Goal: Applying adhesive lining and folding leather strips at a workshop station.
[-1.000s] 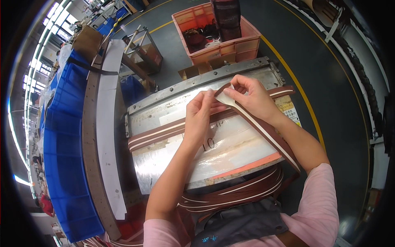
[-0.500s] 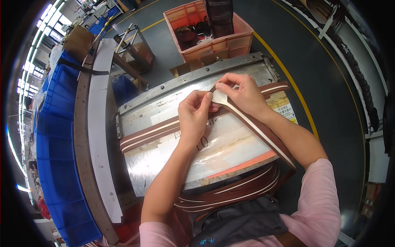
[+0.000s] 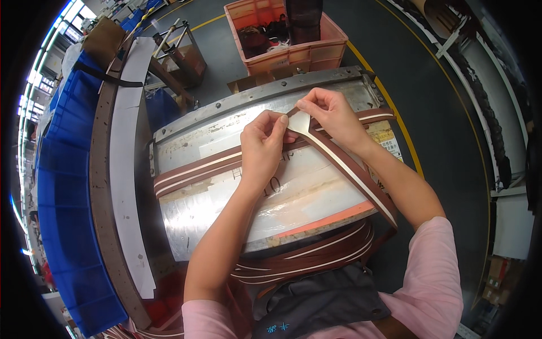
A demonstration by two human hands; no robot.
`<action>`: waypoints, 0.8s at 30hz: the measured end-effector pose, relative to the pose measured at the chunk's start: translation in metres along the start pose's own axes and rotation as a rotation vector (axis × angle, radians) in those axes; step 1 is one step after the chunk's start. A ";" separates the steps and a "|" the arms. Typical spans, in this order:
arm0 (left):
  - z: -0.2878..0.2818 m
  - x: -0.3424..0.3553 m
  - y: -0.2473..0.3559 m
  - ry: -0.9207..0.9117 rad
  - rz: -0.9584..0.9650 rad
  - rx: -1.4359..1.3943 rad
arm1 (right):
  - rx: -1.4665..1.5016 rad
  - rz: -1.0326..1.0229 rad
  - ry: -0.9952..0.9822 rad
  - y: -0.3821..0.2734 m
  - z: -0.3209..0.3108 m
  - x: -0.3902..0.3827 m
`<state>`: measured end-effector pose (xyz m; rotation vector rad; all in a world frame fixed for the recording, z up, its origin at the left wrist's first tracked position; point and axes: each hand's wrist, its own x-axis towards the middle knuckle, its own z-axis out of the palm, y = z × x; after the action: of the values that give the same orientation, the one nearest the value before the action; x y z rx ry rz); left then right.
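Observation:
Both hands pinch the end of a brown strip with a cream stripe (image 3: 361,186), above a metal-topped bench (image 3: 197,234). My left hand (image 3: 263,141) has thumb and fingers closed on one edge. My right hand (image 3: 334,116), a little farther away, pinches the other edge. Between them the strip is spread apart, showing a broad cream piece (image 3: 299,123). From there the strip runs down to the right and over the bench's side. Similar brown strips (image 3: 206,167) lie across the bench behind my left hand. Looped lengths of strip (image 3: 316,264) hang at the bench's near edge.
A pink crate (image 3: 282,66) with dark items stands beyond the bench. To the left are a long white sheet (image 3: 131,169) on a ledge and a row of blue bins (image 3: 68,209). A metal bar (image 3: 254,95) with bolts edges the bench's far side.
The cream piece between my hands is spread a little wider and shows more. Both hands keep their pinch, and my view has shifted slightly.

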<state>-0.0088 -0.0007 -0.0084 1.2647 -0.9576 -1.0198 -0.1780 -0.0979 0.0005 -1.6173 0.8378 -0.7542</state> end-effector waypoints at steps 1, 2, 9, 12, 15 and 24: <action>-0.002 0.001 0.000 -0.013 -0.003 0.023 | 0.010 0.009 -0.023 -0.003 0.000 0.002; -0.002 0.000 0.000 -0.028 -0.012 0.045 | 0.008 0.011 -0.027 -0.004 0.001 0.001; -0.002 0.003 0.007 -0.032 -0.072 0.045 | -0.296 -0.208 0.042 -0.012 0.011 -0.005; -0.007 0.004 0.010 -0.089 -0.129 0.023 | 0.001 -0.099 -0.060 -0.003 0.005 0.001; -0.014 0.008 0.024 -0.135 -0.271 -0.080 | -0.078 -0.057 -0.070 -0.001 -0.001 0.002; -0.020 0.011 0.018 -0.155 -0.273 -0.038 | -0.164 -0.136 -0.012 -0.005 0.006 0.002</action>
<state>0.0144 -0.0057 0.0079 1.3226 -0.8930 -1.3586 -0.1710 -0.0960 0.0041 -1.8380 0.8044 -0.7868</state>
